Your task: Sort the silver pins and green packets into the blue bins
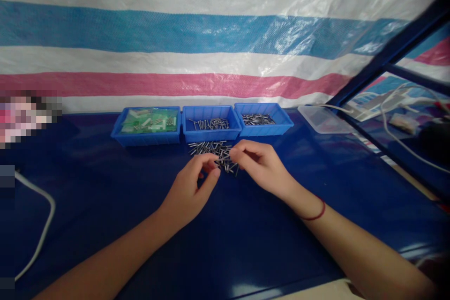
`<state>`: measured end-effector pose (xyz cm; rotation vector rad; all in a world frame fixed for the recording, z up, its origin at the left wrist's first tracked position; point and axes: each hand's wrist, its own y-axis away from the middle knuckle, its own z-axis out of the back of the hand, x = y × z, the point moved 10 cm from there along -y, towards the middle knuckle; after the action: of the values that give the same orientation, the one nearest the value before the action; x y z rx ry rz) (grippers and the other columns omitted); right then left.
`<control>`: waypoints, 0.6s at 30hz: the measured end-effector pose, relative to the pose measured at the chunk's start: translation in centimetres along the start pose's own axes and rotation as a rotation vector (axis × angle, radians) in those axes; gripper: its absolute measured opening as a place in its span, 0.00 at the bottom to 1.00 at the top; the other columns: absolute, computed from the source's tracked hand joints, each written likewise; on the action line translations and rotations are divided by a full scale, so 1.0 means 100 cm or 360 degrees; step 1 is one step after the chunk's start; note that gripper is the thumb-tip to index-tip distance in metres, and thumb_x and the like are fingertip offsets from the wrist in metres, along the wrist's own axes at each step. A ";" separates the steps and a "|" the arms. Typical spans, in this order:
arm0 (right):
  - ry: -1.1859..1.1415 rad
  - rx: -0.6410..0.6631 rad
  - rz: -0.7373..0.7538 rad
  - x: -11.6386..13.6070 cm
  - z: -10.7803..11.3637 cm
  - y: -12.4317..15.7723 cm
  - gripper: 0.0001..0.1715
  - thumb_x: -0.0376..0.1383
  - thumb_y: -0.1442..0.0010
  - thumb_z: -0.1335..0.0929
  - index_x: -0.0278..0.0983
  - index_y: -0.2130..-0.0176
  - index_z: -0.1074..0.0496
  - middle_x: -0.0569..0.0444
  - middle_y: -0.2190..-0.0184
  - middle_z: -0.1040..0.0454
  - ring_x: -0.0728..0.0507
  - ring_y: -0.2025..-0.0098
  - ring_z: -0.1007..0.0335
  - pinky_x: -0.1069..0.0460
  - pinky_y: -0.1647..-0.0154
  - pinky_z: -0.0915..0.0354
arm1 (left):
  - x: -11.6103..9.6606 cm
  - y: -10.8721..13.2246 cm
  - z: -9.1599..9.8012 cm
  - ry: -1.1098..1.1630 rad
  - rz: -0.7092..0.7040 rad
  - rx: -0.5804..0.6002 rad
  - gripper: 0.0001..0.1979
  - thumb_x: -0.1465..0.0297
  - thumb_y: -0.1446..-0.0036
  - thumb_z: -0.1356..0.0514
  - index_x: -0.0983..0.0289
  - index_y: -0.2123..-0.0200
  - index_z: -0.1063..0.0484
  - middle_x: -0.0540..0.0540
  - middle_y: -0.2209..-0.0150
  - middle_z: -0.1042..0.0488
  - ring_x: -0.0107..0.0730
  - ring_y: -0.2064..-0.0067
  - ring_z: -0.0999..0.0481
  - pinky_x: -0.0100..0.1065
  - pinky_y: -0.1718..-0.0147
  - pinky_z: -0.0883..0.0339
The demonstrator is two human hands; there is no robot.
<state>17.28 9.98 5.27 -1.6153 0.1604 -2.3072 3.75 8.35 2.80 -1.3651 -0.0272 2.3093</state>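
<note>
A loose pile of small metal pins (211, 149) lies on the dark blue table (246, 234), just in front of the middle blue bin. My left hand (190, 187) sits at the pile's near edge with thumb and fingertips pinched together; what they hold is too small to make out. My right hand (258, 164) reaches in from the right, its fingers pinched on the pins at the pile's right side. A red string circles my right wrist.
Three blue bins stand in a row at the back: the left bin (147, 126) holds green and white parts, the middle bin (211, 124) and right bin (263, 119) hold metal pins. A clear plastic lid (323, 119) lies right of them. A white cable (42, 215) curves at the left. A striped tarp hangs behind.
</note>
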 end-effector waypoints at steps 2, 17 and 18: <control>-0.0284 -0.0218 -0.0273 -0.024 0.016 -0.003 0.17 0.43 0.40 0.35 0.35 0.75 0.31 0.58 0.80 0.37 0.52 0.79 0.44 0.54 0.79 0.47 | 0.000 0.000 0.004 -0.0022 0.0020 -0.0049 0.12 0.69 0.38 0.45 0.61 0.51 0.35 0.52 0.60 0.27 0.31 0.61 0.27 0.33 0.61 0.35; -0.1295 -0.0672 -0.0899 -0.084 0.041 0.000 0.11 0.39 0.50 0.29 0.36 0.66 0.28 0.61 0.77 0.37 0.55 0.82 0.49 0.58 0.85 0.52 | -0.002 -0.010 0.016 -0.0899 -0.0238 -0.0111 0.12 0.71 0.41 0.45 0.61 0.55 0.28 0.58 0.52 0.27 0.46 0.48 0.32 0.46 0.51 0.39; -0.1278 -0.0614 -0.0888 -0.080 0.037 0.000 0.10 0.38 0.50 0.29 0.36 0.67 0.29 0.61 0.77 0.37 0.55 0.82 0.49 0.58 0.85 0.52 | 0.003 -0.012 0.017 -0.0977 -0.0214 -0.0104 0.12 0.71 0.41 0.44 0.61 0.54 0.28 0.58 0.51 0.28 0.47 0.48 0.33 0.47 0.51 0.39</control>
<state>23.17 12.89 -0.62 -2.9553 -0.0511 -1.8022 2.62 9.87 3.68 -0.6109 -0.3743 2.5315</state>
